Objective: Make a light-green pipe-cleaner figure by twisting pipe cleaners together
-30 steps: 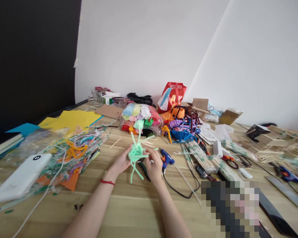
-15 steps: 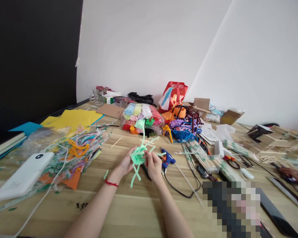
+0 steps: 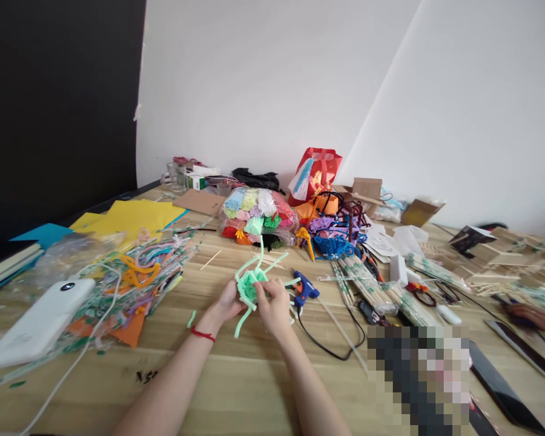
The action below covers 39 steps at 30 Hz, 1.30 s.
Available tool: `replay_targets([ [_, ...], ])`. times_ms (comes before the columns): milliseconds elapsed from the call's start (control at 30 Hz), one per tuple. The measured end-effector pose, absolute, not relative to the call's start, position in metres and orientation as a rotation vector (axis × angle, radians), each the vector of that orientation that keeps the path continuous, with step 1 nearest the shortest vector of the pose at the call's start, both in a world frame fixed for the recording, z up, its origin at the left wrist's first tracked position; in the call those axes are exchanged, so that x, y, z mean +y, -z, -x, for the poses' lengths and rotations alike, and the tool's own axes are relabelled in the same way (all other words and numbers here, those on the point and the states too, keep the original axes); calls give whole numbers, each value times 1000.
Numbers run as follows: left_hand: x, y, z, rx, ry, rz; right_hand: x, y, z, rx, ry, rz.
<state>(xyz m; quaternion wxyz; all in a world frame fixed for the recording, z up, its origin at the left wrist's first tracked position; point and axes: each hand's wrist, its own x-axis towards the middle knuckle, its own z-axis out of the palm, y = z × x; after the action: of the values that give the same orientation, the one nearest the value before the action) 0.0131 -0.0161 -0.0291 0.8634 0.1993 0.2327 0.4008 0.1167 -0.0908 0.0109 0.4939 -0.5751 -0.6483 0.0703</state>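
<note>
Between my hands is a light green woven basket shape of fuzzy pipe cleaners (image 3: 249, 287), its loose ends sticking out all round. My left hand (image 3: 229, 301) is closed round its left side, and a red string bracelet (image 3: 203, 333) circles that wrist. My right hand (image 3: 274, 304) pinches at its right side, the fingertips over the rim and partly hiding it. Just right of my right hand lies a blue glue gun (image 3: 304, 288) with a black cord. A short green pipe cleaner piece (image 3: 191, 318) rests left of my left wrist.
Behind sits a clear bag of coloured pipe cleaner bundles (image 3: 258, 212). A white power bank (image 3: 39, 324) and a tangled pile of pipe cleaners (image 3: 138, 278) are at left. Packs of wooden sticks (image 3: 370, 281) lie at right. Another person's hand (image 3: 538, 318) is at the far right.
The green pipe cleaner shape has turned so its hollow inside shows more. My right hand has shifted slightly and its fingers now reach over the rim. The view has moved a little.
</note>
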Motion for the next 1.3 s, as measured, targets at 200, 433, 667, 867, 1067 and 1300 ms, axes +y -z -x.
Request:
replay_targets([
  [200, -18, 32, -13, 548, -827, -512, -89, -7, -121, -1624, -160, 1448],
  [433, -25, 33, -14, 600, -743, -647, -84, 1, -122, -1679, -77, 1468],
  [667, -31, 24, -15, 660, -841, -898, -76, 15, -124, -1648, -82, 1510],
  [867, -31, 2, -12, 652, -1161, -1202, -82, 8, -118, -1648, -220, 1453],
  [1067, -20, 4, 1, 872, -1455, -1278, -84, 0, -118, -1488, -265, 1339],
  [1300, 3, 17, 28, 907, -1633, -862, -82, 3, -126, -1273, -437, 1416],
])
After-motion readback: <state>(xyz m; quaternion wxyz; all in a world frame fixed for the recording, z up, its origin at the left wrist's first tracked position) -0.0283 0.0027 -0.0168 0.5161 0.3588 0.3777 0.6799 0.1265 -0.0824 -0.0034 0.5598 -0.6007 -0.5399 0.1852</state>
